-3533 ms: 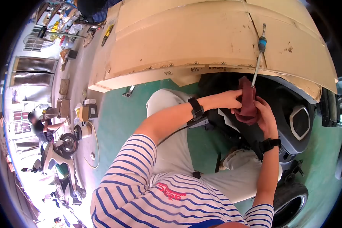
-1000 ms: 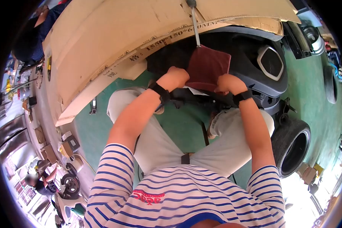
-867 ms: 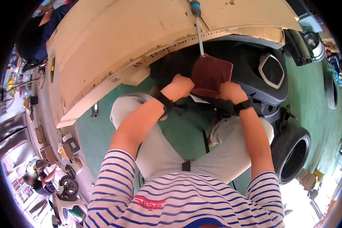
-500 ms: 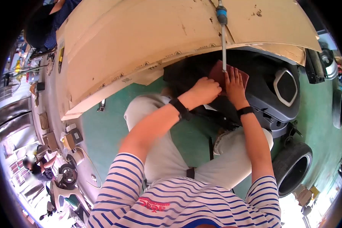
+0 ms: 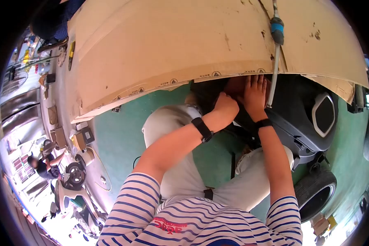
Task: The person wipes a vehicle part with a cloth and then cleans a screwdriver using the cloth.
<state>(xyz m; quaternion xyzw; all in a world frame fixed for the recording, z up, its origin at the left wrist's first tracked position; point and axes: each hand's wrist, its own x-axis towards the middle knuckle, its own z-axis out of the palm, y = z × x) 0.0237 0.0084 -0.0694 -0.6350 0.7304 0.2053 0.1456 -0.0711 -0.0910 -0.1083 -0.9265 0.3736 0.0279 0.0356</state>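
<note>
My left hand (image 5: 226, 108), a watch on its wrist, has its fingers curled closed at the edge of a dark red sheet (image 5: 235, 87). What it pinches, if anything, is hidden. Flat on the right part of that sheet lies my right hand (image 5: 255, 97), fingers stretched out. Beneath the sheet is a large black part (image 5: 293, 110), with a grey-rimmed opening (image 5: 324, 115) on its right. The far edge of the sheet and my right fingertips reach the cardboard edge. Just right of my right hand hangs a thin metal rod (image 5: 275, 78) with a blue-banded grip.
A cardboard-covered surface (image 5: 164, 45) spans the space ahead. A yellow-and-black tool (image 5: 71, 55) lies on its left. Tyres (image 5: 315, 192) stand at the lower right on the green floor (image 5: 123, 135). Another person (image 5: 47, 164) is at the far left, near a motorbike wheel (image 5: 76, 174).
My view has shifted, so the cardboard edge sits lower and covers more of the red sheet. The rod now appears right of my right hand instead of above its fingers.
</note>
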